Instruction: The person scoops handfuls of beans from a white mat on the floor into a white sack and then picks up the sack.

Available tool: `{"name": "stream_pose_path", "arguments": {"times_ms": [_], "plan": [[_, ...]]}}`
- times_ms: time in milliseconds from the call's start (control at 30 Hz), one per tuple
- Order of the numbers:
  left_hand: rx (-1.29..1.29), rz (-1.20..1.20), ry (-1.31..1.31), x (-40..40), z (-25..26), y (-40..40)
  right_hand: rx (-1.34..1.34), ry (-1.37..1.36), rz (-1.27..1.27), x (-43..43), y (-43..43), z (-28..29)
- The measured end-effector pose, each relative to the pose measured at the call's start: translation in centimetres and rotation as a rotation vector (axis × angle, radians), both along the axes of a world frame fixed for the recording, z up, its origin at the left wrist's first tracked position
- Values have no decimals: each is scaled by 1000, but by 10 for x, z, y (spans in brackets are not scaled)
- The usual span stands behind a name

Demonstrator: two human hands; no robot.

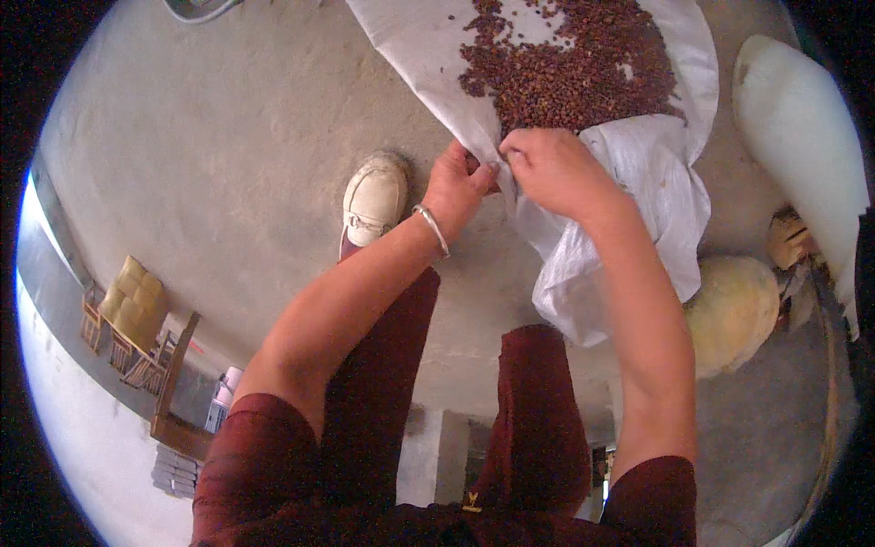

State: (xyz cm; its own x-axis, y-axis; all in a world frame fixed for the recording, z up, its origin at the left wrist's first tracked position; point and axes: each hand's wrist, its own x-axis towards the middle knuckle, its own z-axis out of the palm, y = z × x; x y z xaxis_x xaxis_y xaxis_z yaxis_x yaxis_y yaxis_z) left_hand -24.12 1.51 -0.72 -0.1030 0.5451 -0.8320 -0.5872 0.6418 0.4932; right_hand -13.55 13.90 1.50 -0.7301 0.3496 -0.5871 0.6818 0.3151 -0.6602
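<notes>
A white woven plastic sheet or sack (424, 51) is spread on the floor, and a layer of small reddish-brown dried seeds or berries (581, 75) lies over it. My left hand (459, 179), with a silver bangle at the wrist, pinches the sheet's near left edge. Just to its right, my right hand (550, 167) grips the same edge, its fingers curled at the near end of the pile. A bunched, folded part of the white fabric (656, 184) hangs beside and under my right forearm. What lies beneath my right palm is hidden.
A yellowish rounded object like a large gourd (735, 314) sits on the concrete floor (239, 143) at right, near a pale curved panel (796, 116). My cream shoe (376, 198) stands left of my hands. A cushioned chair (133, 304) is at far left, and a grey rim (202, 10) at top left.
</notes>
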Motion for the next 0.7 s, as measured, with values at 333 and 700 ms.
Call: {"name": "stream_pose_path", "arguments": {"times_ms": [333,700], "plan": [[67,163,-138,-1,7,-6,66,-25,259,4,12,7],[23,200,-136,0,18,0,275,104,-132,4,59,-20]]}}
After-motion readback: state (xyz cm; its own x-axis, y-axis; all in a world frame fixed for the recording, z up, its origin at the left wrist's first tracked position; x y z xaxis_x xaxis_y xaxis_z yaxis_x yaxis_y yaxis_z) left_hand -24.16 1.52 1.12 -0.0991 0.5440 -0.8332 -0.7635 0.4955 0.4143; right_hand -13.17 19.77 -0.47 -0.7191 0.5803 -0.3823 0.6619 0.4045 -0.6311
